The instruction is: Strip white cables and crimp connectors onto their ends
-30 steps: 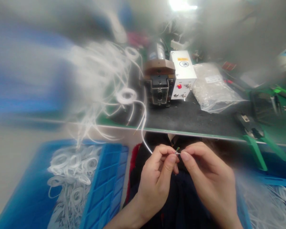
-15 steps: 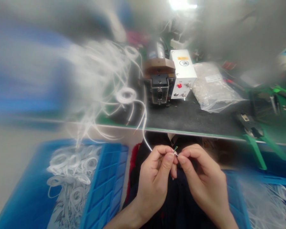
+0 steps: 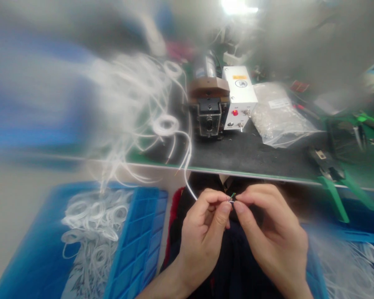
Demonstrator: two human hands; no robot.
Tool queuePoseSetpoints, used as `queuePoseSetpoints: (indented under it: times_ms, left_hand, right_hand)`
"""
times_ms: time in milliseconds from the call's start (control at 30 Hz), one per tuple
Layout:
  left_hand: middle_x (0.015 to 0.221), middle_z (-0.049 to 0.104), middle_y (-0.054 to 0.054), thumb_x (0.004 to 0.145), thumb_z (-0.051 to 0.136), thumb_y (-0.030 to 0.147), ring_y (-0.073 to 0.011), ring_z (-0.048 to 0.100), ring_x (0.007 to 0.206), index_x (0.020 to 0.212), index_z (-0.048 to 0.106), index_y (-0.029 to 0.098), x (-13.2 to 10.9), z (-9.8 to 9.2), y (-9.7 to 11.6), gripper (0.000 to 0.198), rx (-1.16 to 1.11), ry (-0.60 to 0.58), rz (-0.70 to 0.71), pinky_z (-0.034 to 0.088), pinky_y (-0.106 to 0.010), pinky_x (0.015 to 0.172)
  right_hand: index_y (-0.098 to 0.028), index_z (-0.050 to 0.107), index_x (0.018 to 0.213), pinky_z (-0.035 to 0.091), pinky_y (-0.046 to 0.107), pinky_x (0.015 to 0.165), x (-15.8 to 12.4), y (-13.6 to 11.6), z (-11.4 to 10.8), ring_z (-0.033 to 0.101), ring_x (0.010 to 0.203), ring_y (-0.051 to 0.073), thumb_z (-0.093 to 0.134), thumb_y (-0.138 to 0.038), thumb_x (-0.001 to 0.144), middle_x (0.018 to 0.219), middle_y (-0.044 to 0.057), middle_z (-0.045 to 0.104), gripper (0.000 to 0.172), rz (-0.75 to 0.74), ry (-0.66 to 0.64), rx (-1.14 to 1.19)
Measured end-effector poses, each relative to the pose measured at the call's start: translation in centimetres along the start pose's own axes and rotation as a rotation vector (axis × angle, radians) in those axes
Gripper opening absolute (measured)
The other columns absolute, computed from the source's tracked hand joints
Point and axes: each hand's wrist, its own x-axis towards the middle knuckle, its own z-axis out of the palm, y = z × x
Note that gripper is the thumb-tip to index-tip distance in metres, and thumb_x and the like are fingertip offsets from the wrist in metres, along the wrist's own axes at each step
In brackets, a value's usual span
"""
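Before the bench (image 3: 252, 158), hands (image 3: 202, 232) pinching wires (image 3: 232, 196), right hand (image 3: 274, 232) shifted rightward.

A slim white cable (image 3: 186, 174) curves from a round coil (image 3: 157, 126) on the table (image 3: 255, 176), dropping over the front edge into the left hand (image 3: 202, 232). At its fingertips, thin inner wires splay: a green strand (image 3: 232, 196) slants upward, while a pale strand (image 3: 232, 202) spans nearly level to the pinching right hand (image 3: 274, 232).

White cable (image 3: 186, 168), green-handled cutters (image 3: 333, 198), blue crate (image 3: 134, 234), white box (image 3: 237, 94) with orange label (image 3: 239, 77)
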Motion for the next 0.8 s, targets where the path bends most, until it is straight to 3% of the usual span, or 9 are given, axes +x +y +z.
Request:
queuePoseSetpoints:
  times_ms: [200, 500, 800]
  left_hand:
    - [0.092, 0.063, 0.003, 0.112, 0.063, 0.023, -0.0077, 0.064, 0.072, 0.110, 0.070, 0.027, 0.11, 0.03, 0.05, 0.008, 0.021, 0.004, 0.041, 0.054, -0.018, 0.066]
    - [0.094, 0.064, 0.001, 0.111, 0.062, 0.019, -0.0100, 0.063, 0.073, 0.109, 0.071, 0.024, 0.29, -0.07, -0.03, 0.010, 0.120, 0.011, 0.109, 0.053, -0.023, 0.066]
    - [0.092, 0.064, 0.001, 0.112, 0.062, 0.022, -0.0103, 0.062, 0.073, 0.107, 0.071, 0.025, 0.32, 0.03, 0.17, 0.011, 0.090, -0.004, 0.073, 0.052, -0.023, 0.067]
  right_hand:
    - [-0.024, 0.076, 0.108, 0.055, 0.027, 0.084, 0.12, -0.41, 0.09, 0.071, 0.096, 0.015, 0.073, -0.008, 0.099, 0.105, 0.001, 0.072, 0.019, 0.006, 0.014, 0.000]
    - [-0.026, 0.075, 0.098, 0.055, 0.026, 0.083, 0.44, -0.28, 0.36, 0.070, 0.094, 0.014, 0.076, -0.014, 0.100, 0.099, -0.002, 0.073, 0.013, 0.140, 0.013, 0.086]
    - [-0.026, 0.076, 0.096, 0.055, 0.028, 0.079, 0.61, -0.42, 0.17, 0.071, 0.090, 0.016, 0.076, -0.014, 0.100, 0.096, -0.001, 0.074, 0.013, 0.150, 0.004, 0.082]
